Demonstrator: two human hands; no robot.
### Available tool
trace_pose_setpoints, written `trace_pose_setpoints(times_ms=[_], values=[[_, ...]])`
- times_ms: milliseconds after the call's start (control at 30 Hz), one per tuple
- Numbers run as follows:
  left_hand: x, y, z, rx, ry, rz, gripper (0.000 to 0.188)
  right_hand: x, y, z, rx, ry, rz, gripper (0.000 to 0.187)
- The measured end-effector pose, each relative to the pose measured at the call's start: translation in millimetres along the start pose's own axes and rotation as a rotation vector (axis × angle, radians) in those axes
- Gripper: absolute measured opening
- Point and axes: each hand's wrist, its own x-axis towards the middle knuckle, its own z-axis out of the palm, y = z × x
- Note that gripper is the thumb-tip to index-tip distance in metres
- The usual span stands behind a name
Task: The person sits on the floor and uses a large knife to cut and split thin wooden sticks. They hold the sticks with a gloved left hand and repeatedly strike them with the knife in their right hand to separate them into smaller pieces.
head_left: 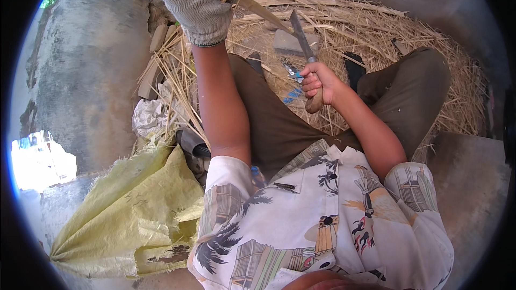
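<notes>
My left hand (200, 2), in a grey knitted work glove, is raised at the top of the view. Its fingers are closed around a long, flat bamboo strip (263, 12) that slants down to the right. In front of my lap, my bare right hand (321, 83) grips the wooden handle of a large knife (302, 36). The dark blade points up and away, its tip close to the strip; whether they touch I cannot tell.
Pale shavings (419, 86) cover the floor around my crossed legs. A grey block (293, 43) lies beyond the knife. To the left are a yellow woven sack (129, 209), crumpled white paper (149, 115) and a grey wall (97, 75).
</notes>
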Motion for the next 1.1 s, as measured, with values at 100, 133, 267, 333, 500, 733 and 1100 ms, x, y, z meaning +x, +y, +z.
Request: trace_pose_setpoints(times_ms=[100,133,267,333,500,733,1100], values=[[0,-2,27,-0.001,0.058,0.177,0.069,-20,8,18,-0.435,0.386,-0.182,0.025],[1,2,31,0.042,0.086,0.188,0.069,-21,12,21,-0.604,0.436,-0.381,0.026],[1,-5,27,-0.235,0.154,0.186,0.069,-24,19,42,-0.992,0.548,-1.095,0.029],[-1,-8,23,-0.328,0.155,0.178,0.069,-20,18,37,-0.969,0.502,-1.283,0.029],[-1,6,25,0.078,0.062,0.198,0.069,30,18,-34,-0.967,0.691,-0.581,0.031],[4,-4,-12,0.019,0.091,0.053,0.082,24,15,-29,-1.014,0.732,-0.593,0.025],[-4,4,-12,0.098,0.219,0.079,0.080,-36,0,43,-0.570,0.310,-0.612,0.030]])
